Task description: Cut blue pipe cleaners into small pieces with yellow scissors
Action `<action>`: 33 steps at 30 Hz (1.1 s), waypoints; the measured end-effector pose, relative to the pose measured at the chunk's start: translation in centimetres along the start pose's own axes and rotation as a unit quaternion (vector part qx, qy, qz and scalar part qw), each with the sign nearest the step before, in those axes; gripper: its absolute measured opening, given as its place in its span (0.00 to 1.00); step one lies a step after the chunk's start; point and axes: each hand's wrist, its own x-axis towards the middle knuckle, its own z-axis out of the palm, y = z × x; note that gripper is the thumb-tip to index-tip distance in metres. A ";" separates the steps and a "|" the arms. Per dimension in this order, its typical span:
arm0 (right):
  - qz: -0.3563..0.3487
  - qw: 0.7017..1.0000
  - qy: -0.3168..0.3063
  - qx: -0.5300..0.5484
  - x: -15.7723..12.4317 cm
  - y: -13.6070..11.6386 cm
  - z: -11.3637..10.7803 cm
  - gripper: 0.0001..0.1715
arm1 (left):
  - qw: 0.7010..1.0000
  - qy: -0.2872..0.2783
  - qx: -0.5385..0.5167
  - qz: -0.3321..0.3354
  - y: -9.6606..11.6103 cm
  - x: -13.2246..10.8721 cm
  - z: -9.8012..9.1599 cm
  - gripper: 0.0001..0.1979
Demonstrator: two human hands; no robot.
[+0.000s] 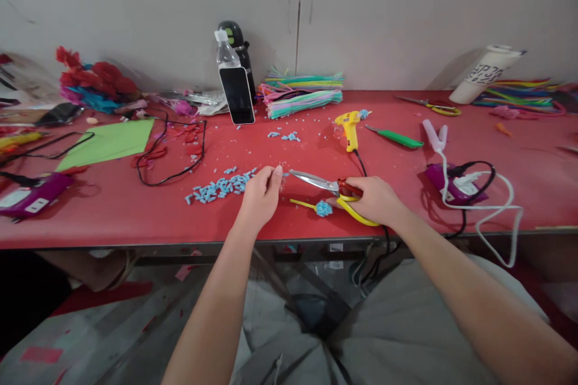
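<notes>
In the head view my left hand point(264, 189) is closed in a pinch on a short light-blue pipe cleaner piece point(286, 174), whose end sticks out from the fingertips. My right hand point(377, 197) grips scissors point(316, 180) with red and yellow handles, and their tips are right beside that blue piece. Under the blades lies a yellow-green stem with a fuzzy blue ball point(323, 209) on its end. A pile of short blue pipe cleaner pieces point(217, 189) spreads to the left of my left hand, partly covered by it.
A yellow glue gun point(350, 129) trails its cord toward me. Behind it are a green-handled tool point(400, 139) and bundles of pipe cleaners point(302, 96). A phone point(237, 96) leans on a bottle. Purple power strips point(451, 186) with cables sit at both sides.
</notes>
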 end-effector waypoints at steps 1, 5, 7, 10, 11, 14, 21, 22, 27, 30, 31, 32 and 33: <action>-0.001 1.000 0.000 -0.001 0.0 0.0 0.0 0.26 | 1.000 0.002 0.000 0.000 0.0 0.0 0.0 0.20; 0.001 1.000 0.001 -0.007 0.0 -0.1 0.0 0.25 | 1.000 0.004 -0.004 -0.003 -0.3 0.0 0.1 0.20; 0.003 1.000 0.000 -0.008 0.0 -0.1 0.0 0.25 | 1.000 0.004 -0.006 -0.003 -0.4 0.0 0.1 0.19; 0.005 1.000 -0.003 -0.008 0.0 -0.3 -0.1 0.24 | 1.000 0.003 -0.008 -0.004 -0.4 0.1 0.1 0.19; 0.006 1.000 -0.003 -0.008 0.0 -0.3 -0.1 0.24 | 1.000 0.002 -0.009 -0.004 -0.4 0.0 0.1 0.18; 0.007 1.000 -0.005 -0.007 0.0 -0.3 -0.1 0.24 | 1.000 0.002 -0.009 -0.001 -0.3 0.0 0.1 0.18; 0.007 1.000 -0.006 -0.009 0.0 -0.3 -0.1 0.24 | 1.000 0.005 -0.009 0.002 -0.3 0.0 0.1 0.18; 0.007 1.000 -0.005 -0.008 0.0 -0.2 -0.1 0.24 | 1.000 0.005 -0.011 0.003 -0.3 0.0 0.1 0.18; 0.006 1.000 -0.005 -0.006 0.0 -0.2 0.0 0.23 | 1.000 0.003 -0.006 0.007 -0.4 0.0 0.2 0.18; 0.002 1.000 -0.003 -0.005 0.1 -0.2 0.1 0.22 | 1.000 0.005 -0.003 0.008 -0.4 0.0 0.2 0.18; 0.002 1.000 -0.003 -0.005 0.1 -0.2 0.1 0.23 | 1.000 0.006 -0.003 0.008 -0.4 0.0 0.2 0.18; 0.003 1.000 -0.003 -0.005 0.2 -0.2 0.1 0.23 | 1.000 0.007 -0.004 0.008 -0.4 0.0 0.2 0.18; 0.004 1.000 -0.003 -0.006 0.2 -0.2 0.1 0.23 | 1.000 0.007 -0.005 0.008 -0.4 0.0 0.2 0.18</action>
